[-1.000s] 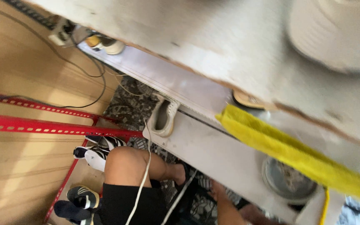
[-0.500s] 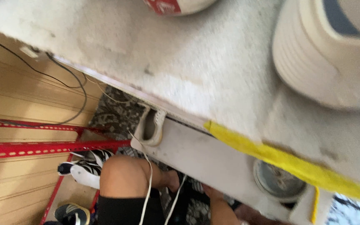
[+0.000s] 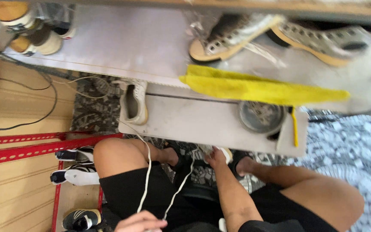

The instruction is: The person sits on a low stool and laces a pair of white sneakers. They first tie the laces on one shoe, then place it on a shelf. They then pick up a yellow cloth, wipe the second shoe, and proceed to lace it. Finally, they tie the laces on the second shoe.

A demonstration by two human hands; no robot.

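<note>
The lower shelf board (image 3: pixel 194 124) left open room across its middle, between a white sneaker (image 3: pixel 134 101) at its left end and a round metal bowl (image 3: pixel 260 117) toward the right. A yellow cloth (image 3: pixel 258 89) hung over the edge above, narrowing the way in. Bare knees (image 3: pixel 112 152) crowded the space below the board. A white cord (image 3: pixel 147 172) crossed the gap from the sneaker toward the left hand (image 3: pixel 140 222). Red metal rails (image 3: pixel 31 148) barred the left side.
</note>
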